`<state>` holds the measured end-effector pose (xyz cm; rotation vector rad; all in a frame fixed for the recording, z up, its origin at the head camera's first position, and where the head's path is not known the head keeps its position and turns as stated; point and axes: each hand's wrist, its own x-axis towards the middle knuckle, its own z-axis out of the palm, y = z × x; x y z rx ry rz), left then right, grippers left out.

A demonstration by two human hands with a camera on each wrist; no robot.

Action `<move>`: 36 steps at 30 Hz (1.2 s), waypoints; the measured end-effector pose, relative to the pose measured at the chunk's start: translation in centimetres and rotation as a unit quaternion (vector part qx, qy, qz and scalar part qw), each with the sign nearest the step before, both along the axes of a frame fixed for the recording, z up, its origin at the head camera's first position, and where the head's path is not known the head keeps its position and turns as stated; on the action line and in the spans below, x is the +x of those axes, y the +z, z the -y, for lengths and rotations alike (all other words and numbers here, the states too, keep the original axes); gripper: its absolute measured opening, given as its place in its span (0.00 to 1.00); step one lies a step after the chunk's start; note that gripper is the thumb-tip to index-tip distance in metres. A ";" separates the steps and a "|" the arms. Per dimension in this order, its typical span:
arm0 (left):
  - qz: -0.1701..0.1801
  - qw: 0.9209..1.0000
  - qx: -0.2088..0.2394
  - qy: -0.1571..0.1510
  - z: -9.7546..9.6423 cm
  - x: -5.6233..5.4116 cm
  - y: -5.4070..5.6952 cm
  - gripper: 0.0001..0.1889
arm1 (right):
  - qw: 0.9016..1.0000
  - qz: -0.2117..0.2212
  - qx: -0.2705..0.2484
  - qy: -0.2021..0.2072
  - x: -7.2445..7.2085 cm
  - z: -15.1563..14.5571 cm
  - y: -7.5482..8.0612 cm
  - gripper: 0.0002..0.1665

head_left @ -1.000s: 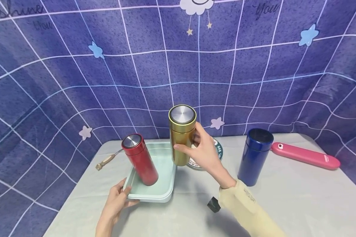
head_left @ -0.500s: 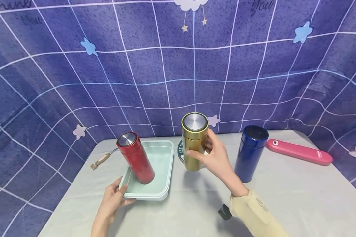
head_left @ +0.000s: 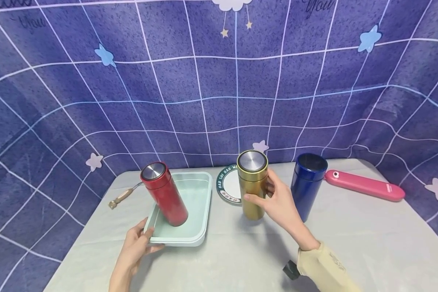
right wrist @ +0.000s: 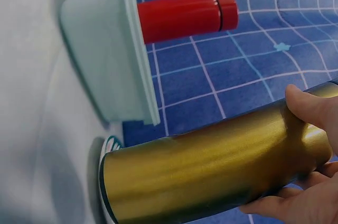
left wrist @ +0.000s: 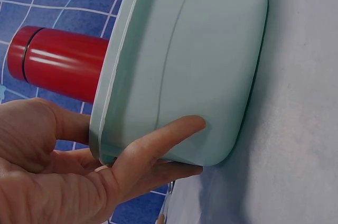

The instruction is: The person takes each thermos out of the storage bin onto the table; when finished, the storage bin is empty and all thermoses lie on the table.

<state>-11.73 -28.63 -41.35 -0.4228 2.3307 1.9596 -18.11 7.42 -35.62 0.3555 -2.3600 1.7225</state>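
My left hand (head_left: 134, 243) grips the near-left corner of a pale green plastic tub (left wrist: 211, 49), thumb at the rim and fingers along the outer wall. Inside the tub (head_left: 200, 233) stands a red thermos (head_left: 168, 198) with a steel-topped lid. In my right hand (head_left: 281, 200) is a gold thermos (head_left: 252, 182), upright, gripped between thumb and fingers. The right wrist view shows the gold thermos (right wrist: 211, 163) with its base close over the table. A blue thermos (head_left: 308, 182) stands just right of it, partly behind my right hand.
A round plate (head_left: 228, 184) with a green lettered rim lies between the tub and the gold thermos. A pink case (head_left: 365, 185) with an eye lies at right. A wooden-handled tool (head_left: 122, 196) lies left of the tub. Behind the table hangs a blue gridded cloth (head_left: 219, 81).
My right hand has carried the gold thermos rightward and down, from beside the tub's rim to near the blue thermos, uncovering the plate. My left hand keeps its grip on the tub.
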 end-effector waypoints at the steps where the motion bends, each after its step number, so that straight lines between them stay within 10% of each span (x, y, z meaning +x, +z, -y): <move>1: 0.000 1.000 0.000 0.000 0.0 0.0 0.0 0.29 | 1.000 0.000 0.003 -0.004 0.0 -0.2 -0.2 0.41; 36: -0.003 1.000 0.009 0.001 0.0 0.0 -0.1 0.29 | 1.000 0.016 0.023 -0.014 -0.2 -2.2 -3.6 0.46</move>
